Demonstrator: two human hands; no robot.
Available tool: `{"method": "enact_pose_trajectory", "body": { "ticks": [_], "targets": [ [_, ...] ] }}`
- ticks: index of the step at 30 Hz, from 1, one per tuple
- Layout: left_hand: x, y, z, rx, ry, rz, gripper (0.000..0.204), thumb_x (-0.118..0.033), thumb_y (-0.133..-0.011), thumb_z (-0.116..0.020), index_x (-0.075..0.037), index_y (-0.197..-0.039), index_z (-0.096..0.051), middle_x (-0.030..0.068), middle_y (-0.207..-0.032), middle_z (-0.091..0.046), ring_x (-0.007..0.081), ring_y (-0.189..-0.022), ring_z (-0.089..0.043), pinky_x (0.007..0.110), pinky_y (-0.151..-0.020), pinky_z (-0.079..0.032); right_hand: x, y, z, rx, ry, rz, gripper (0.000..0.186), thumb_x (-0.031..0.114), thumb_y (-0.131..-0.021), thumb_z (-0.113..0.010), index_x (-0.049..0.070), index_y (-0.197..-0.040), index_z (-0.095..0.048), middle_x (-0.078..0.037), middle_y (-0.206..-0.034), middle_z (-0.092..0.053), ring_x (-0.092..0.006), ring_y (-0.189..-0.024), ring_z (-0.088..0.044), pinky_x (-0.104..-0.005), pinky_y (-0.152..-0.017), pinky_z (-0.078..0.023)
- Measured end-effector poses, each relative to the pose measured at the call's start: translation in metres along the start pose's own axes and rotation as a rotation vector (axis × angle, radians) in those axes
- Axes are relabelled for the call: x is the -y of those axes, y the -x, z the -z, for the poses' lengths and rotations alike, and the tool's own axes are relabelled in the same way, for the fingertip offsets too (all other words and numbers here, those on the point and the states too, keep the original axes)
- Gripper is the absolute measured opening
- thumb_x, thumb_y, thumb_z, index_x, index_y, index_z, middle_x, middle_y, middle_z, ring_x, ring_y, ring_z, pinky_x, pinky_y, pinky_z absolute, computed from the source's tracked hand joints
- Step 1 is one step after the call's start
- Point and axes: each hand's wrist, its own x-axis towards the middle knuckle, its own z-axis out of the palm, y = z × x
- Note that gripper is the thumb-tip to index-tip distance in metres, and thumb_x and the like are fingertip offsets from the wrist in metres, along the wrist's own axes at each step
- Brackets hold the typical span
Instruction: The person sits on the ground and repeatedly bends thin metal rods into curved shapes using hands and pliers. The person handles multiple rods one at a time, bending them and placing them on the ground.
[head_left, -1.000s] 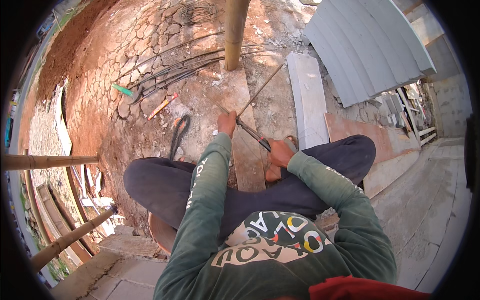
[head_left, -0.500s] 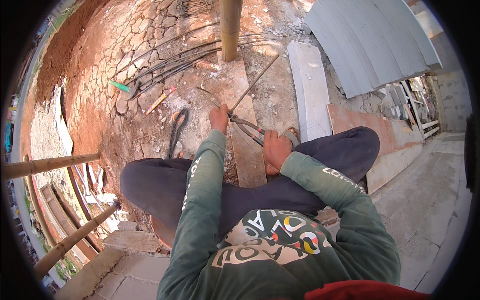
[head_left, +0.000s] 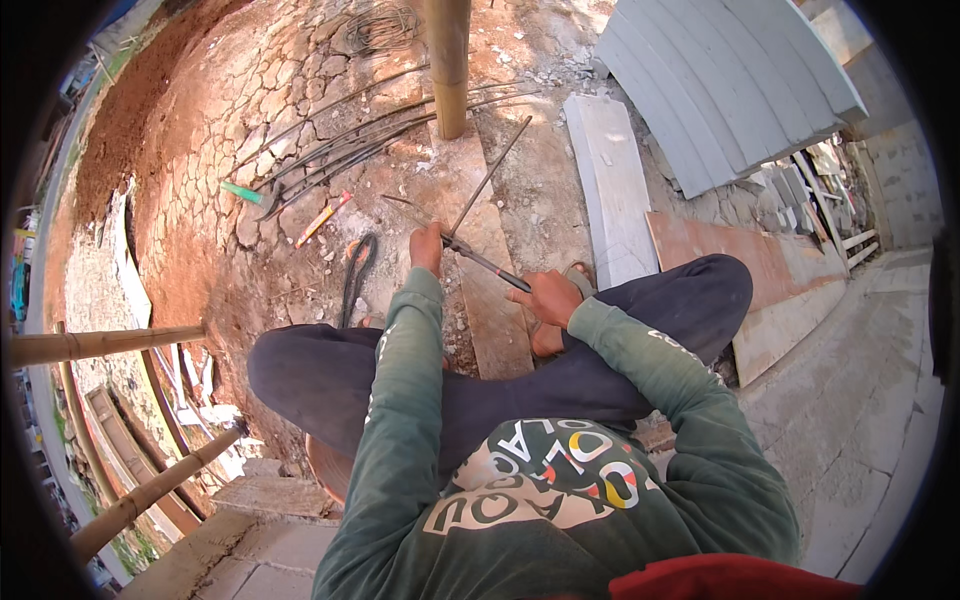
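Note:
My left hand (head_left: 425, 250) is closed on thin wire (head_left: 400, 205) near the crossing of a long steel rod (head_left: 493, 172) and a long-handled cutting tool (head_left: 484, 262). My right hand (head_left: 550, 300) grips the tool's handles, which lie close together. The tool's jaws are at the rod's lower end beside my left fingers; exactly what they bite is too small to tell. Beneath lies a dusty board (head_left: 492, 342). A black looped strap (head_left: 360, 265) lies left of my left hand, between my bent legs and an orange-yellow slim object (head_left: 323, 219).
A bamboo post (head_left: 449, 70), several steel rods (head_left: 340, 140), a coil of wire (head_left: 381, 33) and a green-handled hammer (head_left: 244, 192) are ahead. Grey panels (head_left: 725, 90), a white slab (head_left: 607, 170) and a stained sheet (head_left: 740, 270) are at right; bamboo poles (head_left: 105, 345) at left.
The tool's handles spread apart half a second ago and are now drawn together again in my right hand. My left hand has shifted slightly left, still holding the wire.

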Motion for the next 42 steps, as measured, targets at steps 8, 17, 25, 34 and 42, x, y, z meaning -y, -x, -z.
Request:
{"method": "enact_pose_trajectory", "body": {
  "ticks": [8, 17, 25, 34, 42],
  "targets": [
    [0.016, -0.009, 0.004, -0.079, -0.051, -0.031, 0.03, -0.027, -0.088, -0.056, 0.001, -0.076, -0.06, 0.0041, -0.062, -0.053, 0.0147, -0.051, -0.048, 0.033, -0.047, -0.034, 0.006, -0.002, 0.008, 0.789, -1.549, -0.271, 0.058, 0.051, -0.101, -0.03, -0.002, -0.113, -0.051, -0.016, -0.093, -0.065, -0.027, -0.083, -0.067, -0.0424, -0.072, -0.056],
    [-0.006, 0.01, 0.008, 0.118, -0.206, 0.246, 0.049, -0.042, -0.088, -0.053, 0.006, -0.088, -0.064, 0.016, -0.082, -0.068, 0.0267, -0.065, -0.07, 0.036, -0.057, -0.048, 0.003, 0.005, 0.007, 0.467, -0.971, -0.245, 0.049, 0.017, -0.082, -0.075, 0.0, -0.115, -0.043, -0.015, -0.086, -0.065, -0.022, -0.07, -0.067, -0.0374, -0.064, -0.056],
    [-0.02, 0.018, 0.009, 0.157, -0.187, 0.134, 0.047, -0.039, -0.085, -0.059, 0.007, -0.088, -0.063, 0.0115, -0.073, -0.066, 0.0203, -0.05, -0.063, 0.032, -0.047, -0.043, 0.016, 0.006, 0.014, 0.005, -0.068, -0.059, 0.069, 0.032, -0.067, -0.081, -0.003, -0.111, -0.041, -0.023, -0.081, -0.065, -0.0332, -0.065, -0.067, -0.0451, -0.061, -0.054],
    [-0.014, 0.007, 0.001, 0.055, -0.239, 0.043, 0.045, -0.035, -0.08, -0.061, 0.01, -0.078, -0.064, 0.013, -0.06, -0.062, 0.0238, -0.052, -0.06, 0.038, -0.056, -0.047, 0.038, 0.029, 0.025, -0.53, 0.619, 0.189, 0.059, 0.032, -0.067, -0.071, -0.001, -0.113, -0.054, -0.013, -0.104, -0.053, -0.0283, -0.083, -0.058, -0.0422, -0.067, -0.045],
    [-0.009, 0.009, -0.003, 0.013, -0.208, 0.057, 0.043, -0.034, -0.08, -0.06, 0.009, -0.076, -0.065, 0.0159, -0.059, -0.061, 0.0255, -0.052, -0.06, 0.039, -0.056, -0.046, 0.045, 0.031, 0.019, -0.682, 0.727, 0.223, 0.043, 0.027, -0.08, -0.061, -0.003, -0.11, -0.059, -0.013, -0.094, -0.058, -0.0287, -0.078, -0.057, -0.0455, -0.066, -0.045]
  ]
}}
